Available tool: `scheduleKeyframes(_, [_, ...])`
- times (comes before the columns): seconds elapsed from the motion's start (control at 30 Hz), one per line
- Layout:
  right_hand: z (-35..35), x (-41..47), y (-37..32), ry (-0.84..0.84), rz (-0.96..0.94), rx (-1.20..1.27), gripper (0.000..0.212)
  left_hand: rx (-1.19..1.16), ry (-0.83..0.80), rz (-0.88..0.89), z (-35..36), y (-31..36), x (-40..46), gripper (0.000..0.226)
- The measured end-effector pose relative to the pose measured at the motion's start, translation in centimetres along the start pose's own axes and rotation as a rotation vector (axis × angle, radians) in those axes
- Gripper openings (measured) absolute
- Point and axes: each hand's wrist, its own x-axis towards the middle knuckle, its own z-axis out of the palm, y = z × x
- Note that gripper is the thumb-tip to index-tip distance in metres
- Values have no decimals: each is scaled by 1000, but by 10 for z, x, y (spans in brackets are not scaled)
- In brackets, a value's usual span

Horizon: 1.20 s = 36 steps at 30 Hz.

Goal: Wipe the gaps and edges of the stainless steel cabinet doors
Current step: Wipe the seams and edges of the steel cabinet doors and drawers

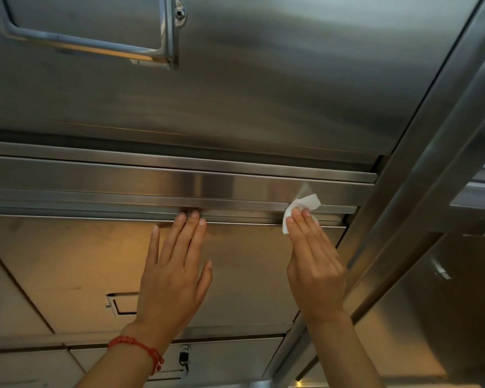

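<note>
Our right hand (315, 271), right of centre, presses a white wipe (300, 210) under straight fingers into the gap (235, 218) above the lower cabinet door (95, 256); our left hand (174, 275) lies flat and released, likely steadying that door.

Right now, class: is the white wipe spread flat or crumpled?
Crumpled: the white wipe bunches in folds under the right hand, whose straight fingers press it against the door's top edge.

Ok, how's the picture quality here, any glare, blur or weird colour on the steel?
Head view: bright glare streak on the rail between the doors; warm orange cast on the lower door; upper door softly blurred; wide-angle lens slants the post; the white wipe stays sharp.
</note>
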Motion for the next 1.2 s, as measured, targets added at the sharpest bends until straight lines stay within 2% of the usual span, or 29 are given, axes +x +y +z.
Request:
scheduleKeyframes(0.17, [5,4,-15,9,-47,29,24,2,-7,-4,0,1,0,57])
scheduleKeyframes(0.33, [1,3,-8,3,-20,8,32,8,-22,0,-1,0,0,57])
scheduleKeyframes(0.5, [8,7,-25,50,-64,15,22,-2,-17,-14,-1,1,0,57])
scheduleKeyframes(1.2, [13,7,-30,74,-80,17,22,6,4,5,2,-1,-1,57])
